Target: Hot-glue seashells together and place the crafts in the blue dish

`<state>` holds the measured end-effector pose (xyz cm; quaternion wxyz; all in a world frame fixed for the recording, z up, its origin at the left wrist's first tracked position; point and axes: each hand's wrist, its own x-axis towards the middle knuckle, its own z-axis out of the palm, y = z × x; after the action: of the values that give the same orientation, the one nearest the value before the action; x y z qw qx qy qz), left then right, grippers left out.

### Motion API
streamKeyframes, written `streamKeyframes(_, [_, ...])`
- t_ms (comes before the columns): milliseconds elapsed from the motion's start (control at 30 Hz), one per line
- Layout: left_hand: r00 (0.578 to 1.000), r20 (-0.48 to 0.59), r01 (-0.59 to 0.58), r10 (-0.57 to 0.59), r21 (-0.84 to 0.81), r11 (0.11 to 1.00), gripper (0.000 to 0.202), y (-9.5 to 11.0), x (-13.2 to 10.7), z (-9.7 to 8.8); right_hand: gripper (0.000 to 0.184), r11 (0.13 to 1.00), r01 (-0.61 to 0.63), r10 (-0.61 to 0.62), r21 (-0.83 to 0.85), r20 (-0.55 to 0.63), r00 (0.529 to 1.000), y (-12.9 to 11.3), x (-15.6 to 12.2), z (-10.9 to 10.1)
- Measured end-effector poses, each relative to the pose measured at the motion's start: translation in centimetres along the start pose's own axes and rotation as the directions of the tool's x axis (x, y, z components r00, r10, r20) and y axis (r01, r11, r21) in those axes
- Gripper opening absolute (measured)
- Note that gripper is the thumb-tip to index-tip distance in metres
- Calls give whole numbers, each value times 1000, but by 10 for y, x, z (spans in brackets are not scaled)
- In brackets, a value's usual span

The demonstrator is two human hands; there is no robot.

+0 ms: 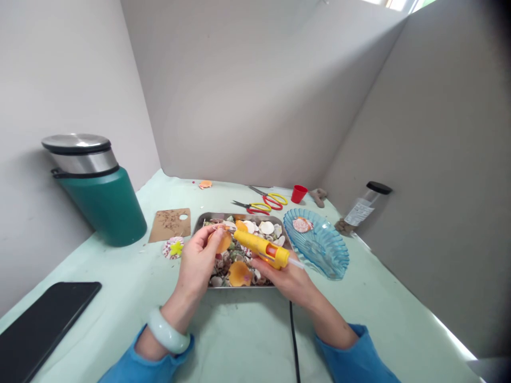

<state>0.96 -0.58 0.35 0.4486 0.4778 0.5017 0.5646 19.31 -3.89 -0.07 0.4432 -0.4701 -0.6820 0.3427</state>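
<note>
Between the fingers of my left hand (202, 251) is an orange shell (224, 242), held above a metal tray (247, 288) full of shells. My right hand (282, 274) is wrapped round a yellow hot glue gun (255, 243), whose nozzle points left at the shell's upper edge. A clear glue stick (296, 263) juts from the gun's back end. Another orange shell (239, 273) lies in the tray's front part, among white and speckled ones. Whether the nozzle touches the held shell, I cannot tell.
Left stand a green bottle (107, 207), a brown board (170, 224) and a black phone (48, 330). Behind the tray lie scissors (255, 206) and a red cup (298, 194). Rightward are a blue shell-shaped dish (327, 250) and a tilted jar (363, 207). A black cord (294, 340) runs toward me.
</note>
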Motion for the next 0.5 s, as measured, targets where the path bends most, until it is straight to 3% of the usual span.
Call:
streamKeyframes(167, [999,27,21,-18,-104,994,47,-2,2,1,17,1000,23,-22,-20,33,999,2,1,-1])
streamKeyframes(500, [974,225,61,-23,-163,985,28,-6,2,0,20,1000,2,-3,8,25,1000,6,-1,0])
